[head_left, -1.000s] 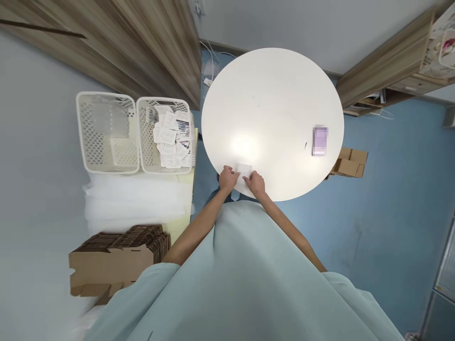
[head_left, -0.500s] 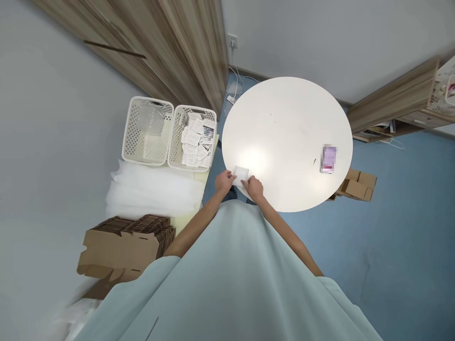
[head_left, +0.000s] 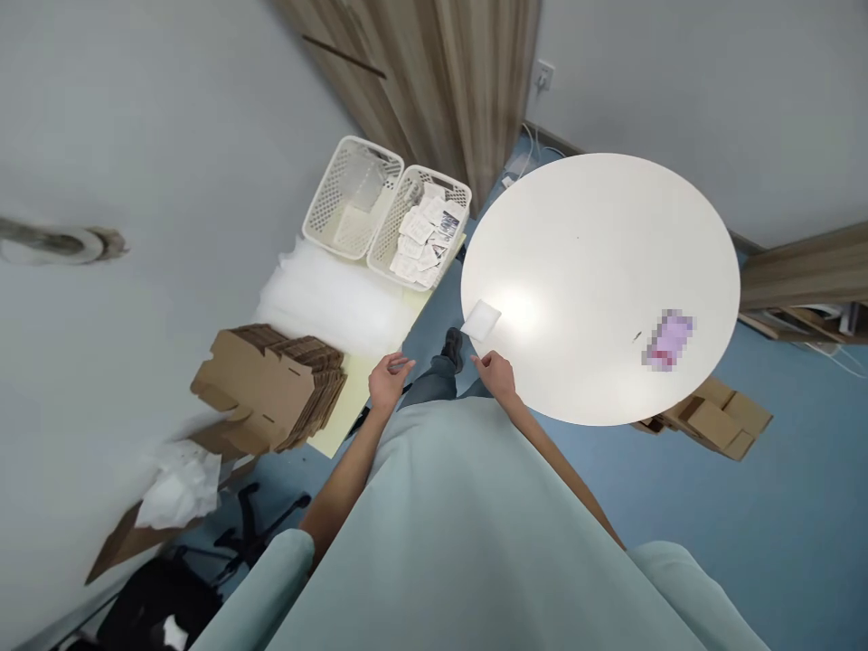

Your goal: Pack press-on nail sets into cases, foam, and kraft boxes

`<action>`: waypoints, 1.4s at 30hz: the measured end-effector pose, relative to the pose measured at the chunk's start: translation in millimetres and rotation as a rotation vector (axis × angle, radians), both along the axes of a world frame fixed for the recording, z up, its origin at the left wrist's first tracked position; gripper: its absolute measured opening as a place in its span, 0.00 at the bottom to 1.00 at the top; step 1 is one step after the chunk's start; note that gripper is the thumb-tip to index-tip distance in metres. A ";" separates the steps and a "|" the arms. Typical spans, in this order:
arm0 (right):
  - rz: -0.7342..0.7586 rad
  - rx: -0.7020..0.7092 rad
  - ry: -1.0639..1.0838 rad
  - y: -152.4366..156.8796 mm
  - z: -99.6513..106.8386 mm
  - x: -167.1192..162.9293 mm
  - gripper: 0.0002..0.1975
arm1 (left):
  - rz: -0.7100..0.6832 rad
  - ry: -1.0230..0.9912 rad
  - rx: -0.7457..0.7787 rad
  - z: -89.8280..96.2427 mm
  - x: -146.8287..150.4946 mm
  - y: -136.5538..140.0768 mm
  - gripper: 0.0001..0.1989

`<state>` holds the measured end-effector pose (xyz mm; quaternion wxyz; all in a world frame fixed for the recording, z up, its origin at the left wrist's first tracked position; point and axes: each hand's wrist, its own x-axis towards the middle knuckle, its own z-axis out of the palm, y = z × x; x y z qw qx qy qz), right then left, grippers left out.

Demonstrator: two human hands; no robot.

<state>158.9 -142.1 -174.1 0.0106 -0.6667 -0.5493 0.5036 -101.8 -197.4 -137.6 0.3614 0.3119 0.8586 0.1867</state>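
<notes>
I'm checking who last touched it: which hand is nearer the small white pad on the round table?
Right. The right hand is at the table edge just below the white pad, not touching it. The left hand is off the table, farther to the pad's lower left.

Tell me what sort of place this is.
Probably a small packing workroom: flattened cardboard boxes stacked by the wall, a white basket of small packets beside an almost empty basket, and a round white table.

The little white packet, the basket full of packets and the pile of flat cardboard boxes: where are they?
white packet [head_left: 481, 320], head view, middle of its flat top.
basket of packets [head_left: 456, 195], head view, far rim.
stack of flat cardboard boxes [head_left: 261, 384], head view, top sheet.
</notes>
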 end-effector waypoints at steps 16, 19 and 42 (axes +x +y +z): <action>0.102 0.173 -0.023 -47.4 38.5 -98.0 0.20 | -0.120 0.326 -0.135 20.6 -234.7 -131.7 0.18; 0.146 0.179 -0.050 -60.9 49.6 -131.6 0.19 | -0.171 0.249 -0.135 11.6 -250.7 -137.7 0.15; 1.355 0.176 -0.391 -105.7 61.5 -373.0 0.37 | -0.331 0.243 -0.016 -6.8 -259.1 -147.0 0.15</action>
